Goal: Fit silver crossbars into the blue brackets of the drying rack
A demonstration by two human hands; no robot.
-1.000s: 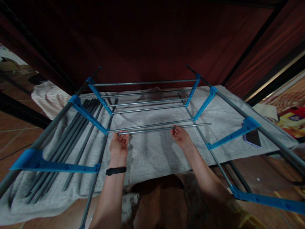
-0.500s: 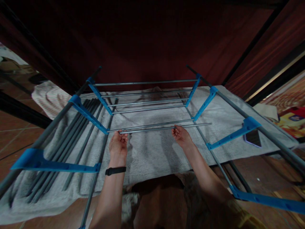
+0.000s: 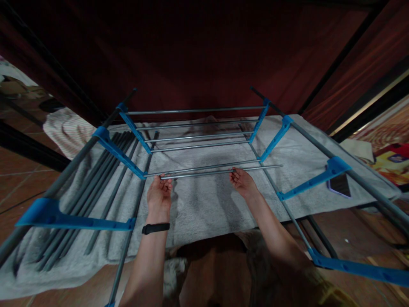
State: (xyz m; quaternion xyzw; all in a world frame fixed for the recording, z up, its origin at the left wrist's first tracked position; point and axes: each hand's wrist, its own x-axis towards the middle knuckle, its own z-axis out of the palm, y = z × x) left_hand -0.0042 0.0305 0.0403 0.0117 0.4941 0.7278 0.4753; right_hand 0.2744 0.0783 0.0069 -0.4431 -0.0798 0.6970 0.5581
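Note:
My left hand (image 3: 159, 195) and my right hand (image 3: 243, 182) both grip one thin grey metal rod (image 3: 204, 172), held level over a grey towel (image 3: 204, 200). The left hand pinches the rod near its left end, beside a blue plastic bracket (image 3: 119, 154). The right hand holds it further right, and the rod's right end sticks out past it toward another blue bracket (image 3: 275, 138). A second rod (image 3: 201, 167) lies just behind, seated between the two brackets. Beyond it, several rods (image 3: 194, 135) span the frame.
Grey frame tubes (image 3: 322, 149) with blue brackets run along both sides. Several loose dark rods (image 3: 96, 187) lie on the towel at left. A phone (image 3: 339, 184) rests on the towel at right. Dark red cloth hangs behind. My knees show below the towel.
The rod and both hands have barely shifted; the rod's right end sits a touch further left than half a second ago.

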